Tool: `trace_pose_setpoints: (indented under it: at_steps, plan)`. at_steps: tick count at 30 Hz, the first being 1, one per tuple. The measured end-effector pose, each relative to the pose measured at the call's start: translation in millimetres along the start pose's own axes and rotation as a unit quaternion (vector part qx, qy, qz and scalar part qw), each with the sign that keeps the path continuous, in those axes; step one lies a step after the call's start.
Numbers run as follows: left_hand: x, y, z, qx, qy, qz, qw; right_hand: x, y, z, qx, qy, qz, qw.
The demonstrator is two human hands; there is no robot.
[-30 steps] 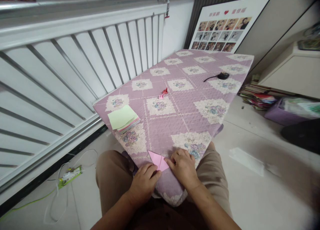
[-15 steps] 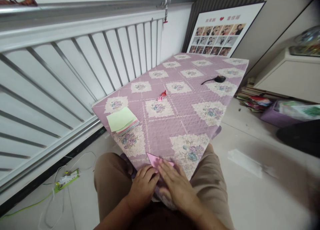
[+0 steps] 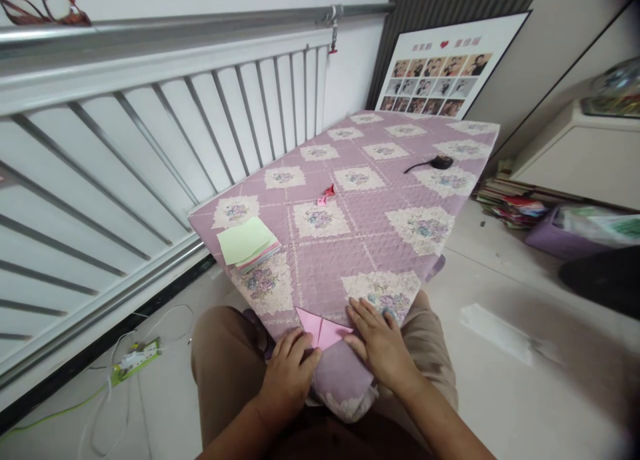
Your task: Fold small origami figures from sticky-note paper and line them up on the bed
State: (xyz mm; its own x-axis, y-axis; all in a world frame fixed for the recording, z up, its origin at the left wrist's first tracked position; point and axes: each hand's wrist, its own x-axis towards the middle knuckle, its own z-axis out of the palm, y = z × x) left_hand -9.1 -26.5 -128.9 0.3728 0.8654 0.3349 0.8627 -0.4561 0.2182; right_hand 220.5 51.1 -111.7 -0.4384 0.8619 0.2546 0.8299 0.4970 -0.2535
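Note:
A folded pink paper (image 3: pixel 327 333) lies flat near the close edge of the table, with a crease or flap line down its middle. My left hand (image 3: pixel 290 367) is at its lower left edge, fingers bent and thumb close to the forefinger, holding the paper against the cloth. To the right, my right hand (image 3: pixel 377 340) lies flat with its fingers stretched out on the cloth, the thumb close to the paper's right tip. A stack of coloured paper sheets (image 3: pixel 245 240), pale green on top, sits at the left. Farther back are small folded papers, one red (image 3: pixel 329 190) and one pink (image 3: pixel 323 201).
A purple floral cloth (image 3: pixel 325 267) covers the table. A black object with a short cord (image 3: pixel 441 162) lies toward the back right. A white radiator (image 3: pixel 200 127) borders the left side, with glasses (image 3: pixel 47 10) above. A power strip (image 3: pixel 136 359) is on the floor.
My right hand has slid off the pink paper to the right and spread flat on the cloth, uncovering the paper's right half. My left hand stays at the paper's left edge.

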Motion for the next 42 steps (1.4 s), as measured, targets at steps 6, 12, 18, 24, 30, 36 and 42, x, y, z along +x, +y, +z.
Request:
trace_pose_setpoints:
  at_steps: [6,12,18,24,30,36,42]
  plan:
    - [2.3,1.2,-4.5,-0.004,-0.008,-0.011,1.0,15.0,-37.9,-3.5,0.079,0.012,0.018,0.997]
    - [31.0,0.6,-22.0,-0.038,-0.104,-0.044,0.993,16.4,-50.6,6.3,0.068,-0.006,0.032,0.997]
    - [71.3,-9.4,-28.0,0.006,-0.162,-0.102,0.981,15.6,-41.3,6.8,0.064,0.019,0.077,0.995]
    - [91.9,-27.5,-31.5,-0.027,-0.216,-0.05,0.975,13.0,-41.0,7.0,0.08,0.004,0.072,0.994]
    - [88.6,-33.3,-26.9,-0.053,-0.198,-0.025,0.979,12.9,-41.0,7.5,0.093,0.009,0.066,0.993]
    - [82.7,-31.8,-26.5,-0.075,-0.181,-0.014,0.981,11.5,-40.7,8.6,0.105,0.02,0.054,0.993]
    - [82.3,-31.3,-25.6,-0.087,-0.17,-0.011,0.982,10.3,-40.5,9.6,0.107,0.024,0.05,0.993]
